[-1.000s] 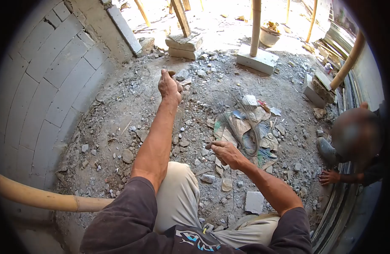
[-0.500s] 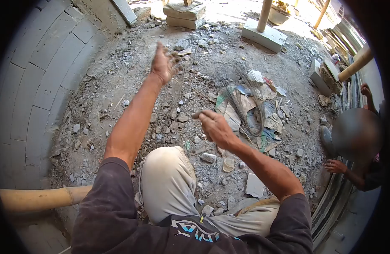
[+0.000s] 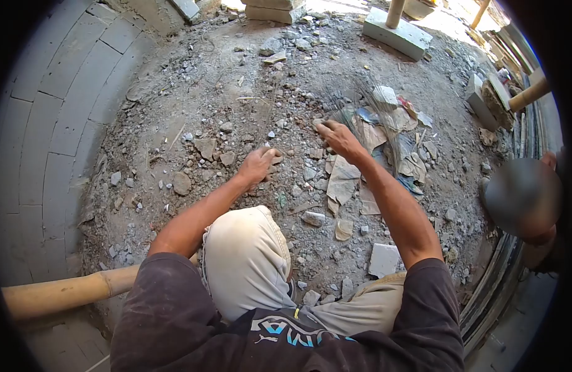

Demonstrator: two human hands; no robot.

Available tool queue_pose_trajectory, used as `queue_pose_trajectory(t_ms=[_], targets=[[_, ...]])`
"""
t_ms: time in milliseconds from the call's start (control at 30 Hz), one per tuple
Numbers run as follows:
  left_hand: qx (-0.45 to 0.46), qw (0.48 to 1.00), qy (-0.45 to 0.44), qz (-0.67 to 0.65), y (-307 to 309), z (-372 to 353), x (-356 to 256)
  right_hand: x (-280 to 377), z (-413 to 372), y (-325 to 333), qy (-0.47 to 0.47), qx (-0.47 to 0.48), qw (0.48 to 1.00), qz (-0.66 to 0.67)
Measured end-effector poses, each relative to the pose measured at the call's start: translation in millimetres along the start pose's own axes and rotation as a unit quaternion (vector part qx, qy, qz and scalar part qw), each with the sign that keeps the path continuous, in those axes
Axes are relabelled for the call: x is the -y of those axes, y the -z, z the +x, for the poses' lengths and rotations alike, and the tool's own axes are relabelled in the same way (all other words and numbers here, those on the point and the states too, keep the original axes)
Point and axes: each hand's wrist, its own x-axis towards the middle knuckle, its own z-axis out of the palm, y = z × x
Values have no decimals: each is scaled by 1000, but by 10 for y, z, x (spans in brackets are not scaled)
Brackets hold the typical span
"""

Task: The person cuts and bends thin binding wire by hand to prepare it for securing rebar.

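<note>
My left hand is closed, its fingers curled in front of my raised knee. Faint thin wires rise from about that hand over the gravel. Farther forward and to the right is my right hand, its thumb and fingers pinched together. What lies between those fingertips is too small to make out. Just beyond the right hand, a bundle of thin grey wires lies bent over torn sacking and paper scraps.
Rubble and stones cover the ground. A grey block wall stands at left, with a bamboo pole below it. Pale blocks support poles at the back. Another person crouches at right beside long metal lengths.
My left hand has come down and back toward my knee, going from spread fingers to closed. My right hand has moved forward and right, nearer the wire bundle. The view has shifted slightly.
</note>
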Motion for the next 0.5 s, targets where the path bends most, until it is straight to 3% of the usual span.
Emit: queue_pose_trajectory(t_ms=[67,133,233,300,333,433,467,500], targets=[[-85,984,0,156,160,-160,261,-711,4,261,17,-97,984,-147],[-184,926,-154,291,359,-132,981,-1227,-204,576,-81,-185,951,-234],[-213,935,21,281,509,-283,1208,-1680,-643,1015,-176,-248,907,-293],[-185,958,127,177,536,-335,930,-1816,-926,1147,-166,-260,898,-314],[-170,961,181,124,554,-354,799,-1992,-965,1201,-183,-237,915,-269],[-184,950,146,205,639,-345,659,-2123,-1012,1120,-220,-180,950,-127],[-218,896,27,385,792,-219,991,-1969,-1043,1001,-227,-171,955,-80],[-217,883,52,413,864,-225,1058,-1849,-1095,948,-235,-164,958,-33]])
